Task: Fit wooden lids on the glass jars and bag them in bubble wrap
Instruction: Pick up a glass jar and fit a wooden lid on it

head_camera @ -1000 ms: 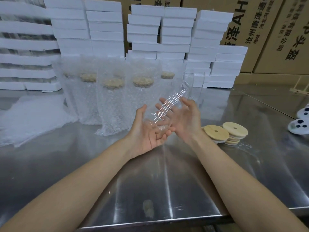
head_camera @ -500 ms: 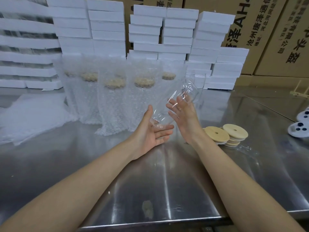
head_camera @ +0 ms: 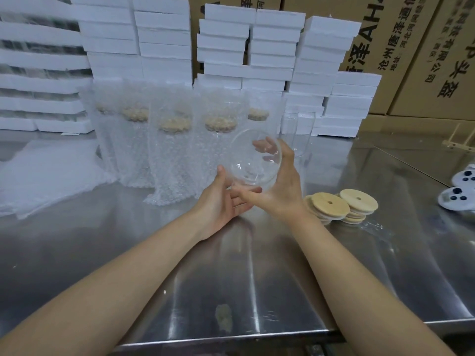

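I hold a clear glass jar [head_camera: 253,160] above the steel table, its open mouth tipped toward me and no lid on it. My left hand [head_camera: 221,201] lies palm up under its base, fingers straight and thumb against the left wall. My right hand [head_camera: 282,186] wraps round the jar's right side, and its fingertips show through the glass. Two short stacks of round wooden lids [head_camera: 331,205] with centre holes lie just right of my right wrist. Several lidded jars in bubble wrap bags [head_camera: 172,155] stand behind my hands.
Flat bubble wrap bags [head_camera: 46,173] lie at the left. Bare glass jars [head_camera: 298,124] stand at the back right before stacked white foam boxes [head_camera: 272,47] and cardboard cartons [head_camera: 411,47]. White plastic pieces [head_camera: 460,194] sit at the far right. The table's front edge [head_camera: 231,337] runs below my forearms.
The jar has swung from lying tilted with its mouth up and to the right to facing me mouth-first. My right hand has moved from beside it to curl round its side.
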`<state>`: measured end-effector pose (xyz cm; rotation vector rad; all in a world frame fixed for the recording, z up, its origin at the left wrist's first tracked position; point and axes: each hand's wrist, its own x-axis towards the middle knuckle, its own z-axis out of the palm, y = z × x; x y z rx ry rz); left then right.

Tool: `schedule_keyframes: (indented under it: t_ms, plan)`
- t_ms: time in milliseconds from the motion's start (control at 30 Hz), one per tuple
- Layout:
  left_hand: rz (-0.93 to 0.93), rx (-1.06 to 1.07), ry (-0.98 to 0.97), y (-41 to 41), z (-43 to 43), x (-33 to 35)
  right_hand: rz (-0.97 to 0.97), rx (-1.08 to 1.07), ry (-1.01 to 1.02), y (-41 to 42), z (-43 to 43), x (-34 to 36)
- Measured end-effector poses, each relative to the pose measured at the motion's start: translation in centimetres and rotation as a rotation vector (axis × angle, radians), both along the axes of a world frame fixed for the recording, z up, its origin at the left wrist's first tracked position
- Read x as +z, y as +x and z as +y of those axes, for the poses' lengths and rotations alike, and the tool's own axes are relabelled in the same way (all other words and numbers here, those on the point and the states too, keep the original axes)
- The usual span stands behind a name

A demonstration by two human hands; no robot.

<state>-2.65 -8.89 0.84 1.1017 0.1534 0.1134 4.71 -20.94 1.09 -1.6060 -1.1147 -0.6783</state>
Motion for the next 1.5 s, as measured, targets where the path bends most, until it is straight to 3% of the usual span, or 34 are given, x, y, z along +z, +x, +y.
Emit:
schedule_keyframes:
  t_ms: [367,500,633,767,933,1000,1067,1200,1267,1500]
  plan:
    - [-0.038,0.024,0.006,0.0,0.0,0.3,-0.191,-0.061,0.020,0.1,0.3,-0.3]
    - [-0.064,0.032,0.109,-0.1,-0.1,-0.1,-0.112,-0.020,0.069,-0.5,0.4,-0.1]
    - [-0.189,0.091,0.328,-0.3,-0.5,-0.3,0.170,0.049,0.235,-0.8,0.3,0.7]
    - [-0.397,0.082,0.638,-0.6,-0.7,-1.3,0.751,0.222,0.535,-0.3,0.0,2.4]
    - [-0.610,0.177,1.106,-1.0,-0.9,-1.3,1.364,0.773,0.643,0.4,-0.8,2.4]
    - [-0.643,0.251,1.229,-1.1,-1.2,-1.2,1.525,0.975,0.664,0.1,-0.9,2.0]
    - [-0.677,0.294,1.277,-1.1,-1.4,-1.1,1.600,1.046,0.647,0.1,-0.9,1.9]
    - [-0.721,0.356,1.292,-0.9,-1.0,-1.0,1.618,1.095,0.640,0.1,-0.6,2.0]
    - [-0.696,0.341,1.258,-0.8,-1.0,-1.1,1.548,1.003,0.612,0.1,-0.6,2.1]
    - [-0.516,0.363,1.060,-0.7,-1.3,-1.5,0.925,0.205,0.385,-0.1,0.2,1.9]
